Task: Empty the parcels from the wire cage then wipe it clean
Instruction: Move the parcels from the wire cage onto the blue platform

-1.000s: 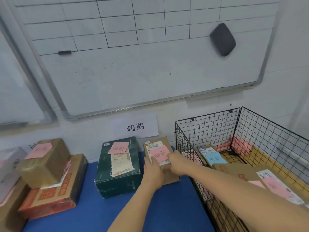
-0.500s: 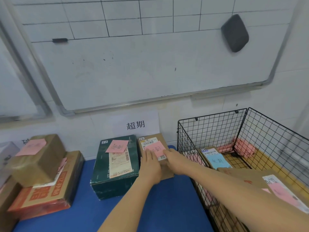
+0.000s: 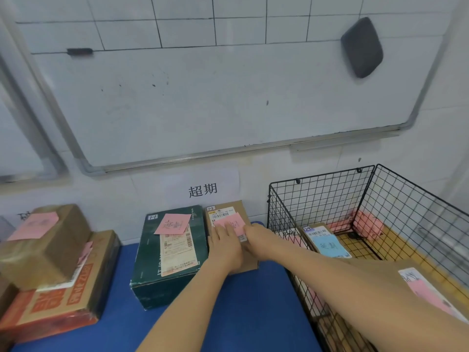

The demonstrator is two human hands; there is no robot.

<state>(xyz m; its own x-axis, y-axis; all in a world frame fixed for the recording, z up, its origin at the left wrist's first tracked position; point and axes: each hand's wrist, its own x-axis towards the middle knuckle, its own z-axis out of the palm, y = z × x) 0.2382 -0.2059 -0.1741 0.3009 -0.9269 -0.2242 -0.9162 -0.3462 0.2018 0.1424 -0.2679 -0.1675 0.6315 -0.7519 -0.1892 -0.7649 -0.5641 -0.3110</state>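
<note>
As left hand [image 3: 225,246] covers parcel [image 3: 238,207], label [image 3: 221,215] partly hidden

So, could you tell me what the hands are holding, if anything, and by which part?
No grip: the left hand lies flat on top of the brown parcel, the right hand on its right edge.

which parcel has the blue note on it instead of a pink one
The brown parcel inside the wire cage, by its left wall: its note is light blue. The dark green box and the cardboard box beside it are tagged pink.
</note>
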